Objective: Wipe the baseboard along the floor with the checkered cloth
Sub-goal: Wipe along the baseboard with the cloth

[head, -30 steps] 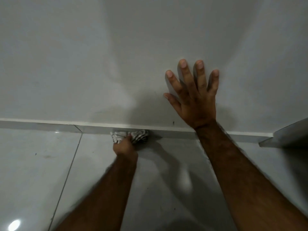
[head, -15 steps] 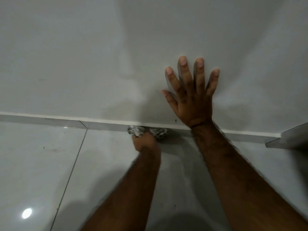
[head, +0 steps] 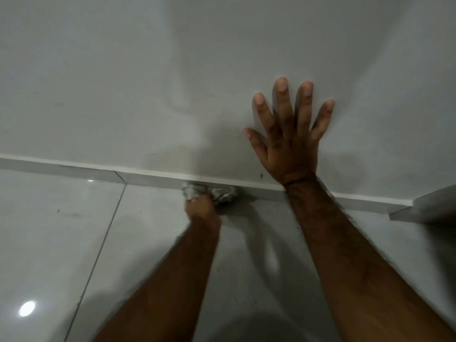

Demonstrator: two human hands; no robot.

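Note:
A grey baseboard [head: 81, 171] with a white top edge runs along the foot of the wall, slanting down to the right. My left hand [head: 199, 209] is shut on the bunched checkered cloth [head: 223, 193] and presses it against the baseboard near the middle of the view. The hand and cloth are blurred. My right hand [head: 290, 141] lies flat on the white wall above the baseboard, fingers spread, holding nothing.
Glossy grey floor tiles [head: 49, 243] with a grout line [head: 98, 250] lie below the baseboard. A grey panel edge [head: 429, 208] juts in at the right, just beyond the baseboard. A lamp reflection [head: 27, 308] shines at the lower left.
My left hand has slid the cloth to the right along the baseboard, closer to my right arm. My right hand has stayed flat on the wall.

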